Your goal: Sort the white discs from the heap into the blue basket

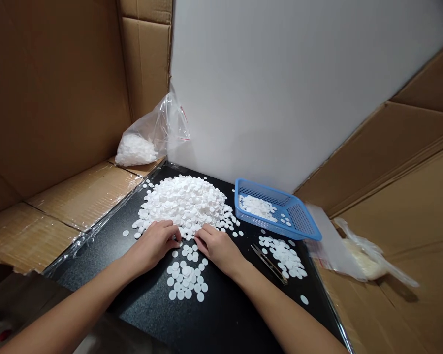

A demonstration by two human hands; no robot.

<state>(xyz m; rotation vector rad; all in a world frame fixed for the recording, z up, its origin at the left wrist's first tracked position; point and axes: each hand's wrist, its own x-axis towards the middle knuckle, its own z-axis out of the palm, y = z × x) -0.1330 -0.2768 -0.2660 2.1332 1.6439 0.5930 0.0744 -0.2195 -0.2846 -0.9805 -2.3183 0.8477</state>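
A large heap of small white discs [188, 199] lies on the black tabletop [140, 314]. My left hand [158, 243] is at the heap's front left edge, its fingers curled down, with a disc at the fingertips. Close by on the right, my right hand [217, 246] touches the heap's front edge with its fingers bent together; what they hold, if anything, is hidden. Between and below the hands, a small group of loose discs [186, 280] is spread, some overlapping. To the right are tweezers [269, 264] beside another flat pile of discs [285, 258].
A blue perforated basket [304, 219] with discs inside stands at the back right. A clear bag of white pieces [136, 149] rests on cardboard at the back left. Another plastic bag [365, 260] lies on the right. Cardboard and a pale wall surround the table.
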